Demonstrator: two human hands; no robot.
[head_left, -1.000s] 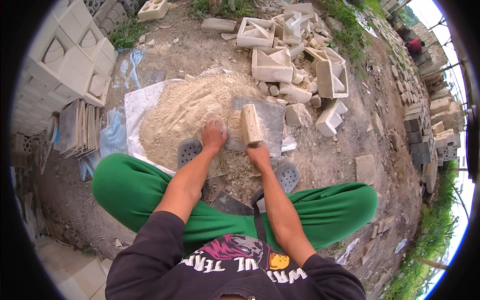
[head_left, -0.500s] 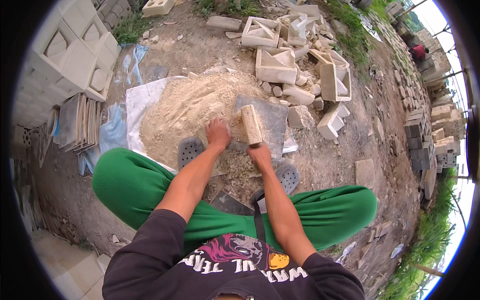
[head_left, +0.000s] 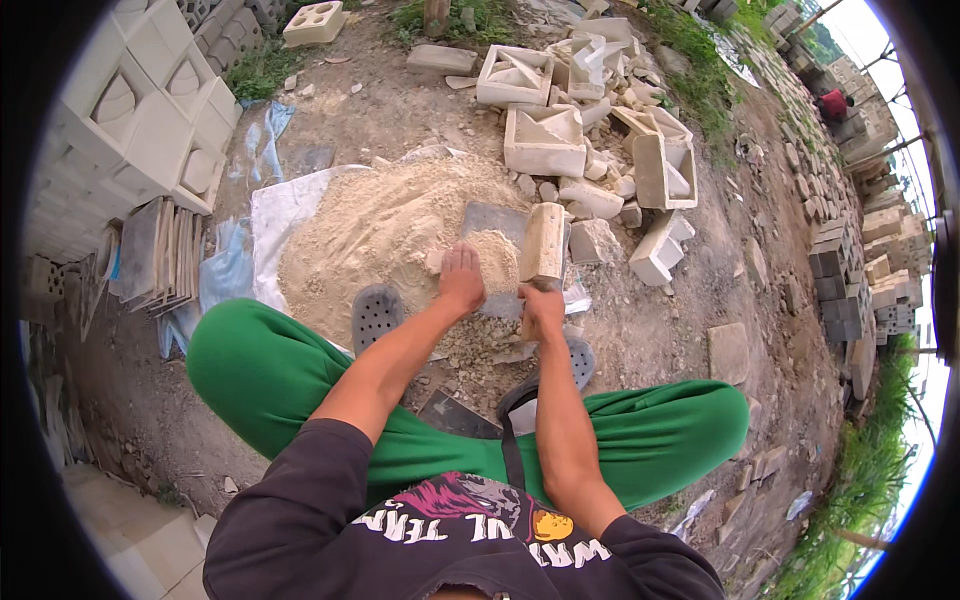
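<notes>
My right hand (head_left: 542, 307) grips the handle of a wooden mallet (head_left: 542, 243), its thick pale head held over the right side of a dark flat slab (head_left: 492, 219). Crushed, sand-coloured material (head_left: 492, 252) lies heaped on that slab. At the slab's left edge, my left hand (head_left: 462, 280) is palm down with its fingers against the crumbs. A small pale stone chunk (head_left: 435, 261) shows beside those fingers and appears held by them, though the grip is partly hidden. Left of the slab, a broad pile of powder and crumbs (head_left: 360, 225) covers a white sheet (head_left: 275, 215).
Broken pale blocks (head_left: 545, 140) and rubble lie beyond the slab to the right. Stacked patterned blocks (head_left: 150, 110) and leaning thin boards (head_left: 155, 250) stand at left. My grey clogs (head_left: 377, 315) flank the work spot. Far off at right is a person in red (head_left: 834, 104).
My left hand has shifted right and slightly forward, the chunk beside it. The mallet has moved right, uncovering a heap of crumbs on the slab.
</notes>
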